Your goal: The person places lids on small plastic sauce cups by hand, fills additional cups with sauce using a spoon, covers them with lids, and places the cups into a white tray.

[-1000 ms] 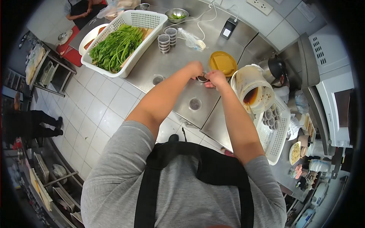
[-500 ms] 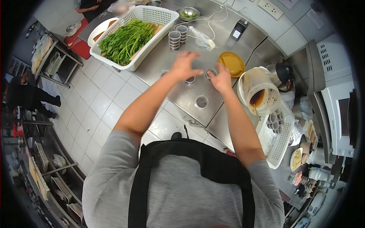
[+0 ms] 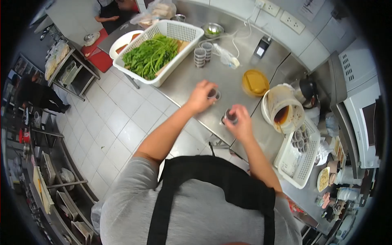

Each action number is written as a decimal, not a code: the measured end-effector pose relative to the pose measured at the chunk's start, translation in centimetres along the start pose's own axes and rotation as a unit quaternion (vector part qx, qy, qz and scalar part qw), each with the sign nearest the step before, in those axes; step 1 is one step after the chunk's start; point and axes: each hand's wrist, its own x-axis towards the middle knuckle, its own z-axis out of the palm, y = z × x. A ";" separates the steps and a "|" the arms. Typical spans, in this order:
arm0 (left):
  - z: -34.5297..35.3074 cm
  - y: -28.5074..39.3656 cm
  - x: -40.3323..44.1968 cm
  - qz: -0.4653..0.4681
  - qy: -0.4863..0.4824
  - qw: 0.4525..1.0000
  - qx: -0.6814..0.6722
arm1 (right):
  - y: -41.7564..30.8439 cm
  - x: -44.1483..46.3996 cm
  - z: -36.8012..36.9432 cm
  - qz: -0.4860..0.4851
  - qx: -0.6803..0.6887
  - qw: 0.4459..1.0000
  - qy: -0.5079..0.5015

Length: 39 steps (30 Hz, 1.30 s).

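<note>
On the steel counter (image 3: pixel 228 75), my left hand (image 3: pixel 201 97) is closed round a small lidded cup (image 3: pixel 212 93) with dark contents. Another cup's rim shows right beside it. Lower and to the right, my right hand (image 3: pixel 241 122) grips a second small dark cup (image 3: pixel 231 116). Something round and clear lies under that cup, partly hidden. Two stacks of similar cups (image 3: pixel 200 58) stand farther back. A yellow round lid (image 3: pixel 255 83) lies beyond my right hand.
A white basket of leafy greens (image 3: pixel 183 27) is at back left. At right stand a tilted tub with brown sauce (image 3: pixel 292 109) and a white basket (image 3: pixel 300 179) holding several cups. A charger (image 3: pixel 261 47) lies at the back. Another person (image 3: pixel 109 15) stands beyond the counter.
The view has shifted. My hands were together at one cup, then separated. Now each is at its own cup, the right one nearer the counter's front edge.
</note>
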 end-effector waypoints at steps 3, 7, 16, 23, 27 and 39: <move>3.1 -1.5 0.8 0.004 -0.023 0.994 0.104 | 1.8 -1.5 1.5 -0.008 -0.040 0.999 -0.014; 3.5 -0.6 -0.1 -0.051 -0.010 0.989 0.137 | 1.6 -3.3 2.6 0.025 -0.037 0.998 -0.031; 5.2 1.8 -1.6 -0.015 -0.095 0.991 0.092 | 0.0 -6.6 0.6 0.034 0.027 0.998 -0.051; 7.8 4.8 -4.5 0.008 -0.087 0.996 0.013 | 0.6 -4.5 -4.1 0.049 0.004 0.996 0.071; 7.9 5.1 -4.8 -0.057 -0.052 0.992 -0.101 | 0.2 -2.0 -4.5 0.039 0.030 0.997 0.065; 6.2 9.4 -5.6 -0.050 -0.080 0.989 -0.113 | -1.8 -4.4 -4.1 0.045 0.077 0.996 0.016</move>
